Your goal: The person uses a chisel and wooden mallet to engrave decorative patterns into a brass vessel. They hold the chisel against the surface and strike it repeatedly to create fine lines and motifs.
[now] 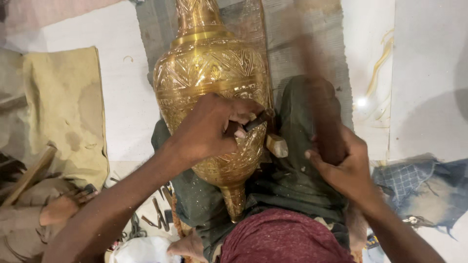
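Vase: large engraved brass vase (pixel 209 83) lies on its side across the person's lap, neck pointing away from the body, narrow foot toward the maroon shirt (pixel 282 241).
Left hand: left hand (pixel 209 129) rests on the vase's belly, fingers curled tight around a dark chisel (pixel 256 122) whose tip meets the brass on the vase's right flank.
Right hand: right hand (pixel 341 163) is to the right of the vase, fingers wrapped around the handle of a wooden mallet (pixel 317 97); the mallet is blurred and stretches up beside the vase's right edge.
Wooden block: small pale block (pixel 276 145) sits just right of the vase, below the chisel, touching the brass or nearly so; I cannot tell which.
Lap: dark green trousers (pixel 292 170) under and right of the vase.
Left of the vase: tan cloth (pixel 63 107) on the floor, well apart.
Below-left of the vase: a few loose metal tools (pixel 158 214) near the knee.
Right of the vase: checked blue cloth (pixel 419 185), well apart.
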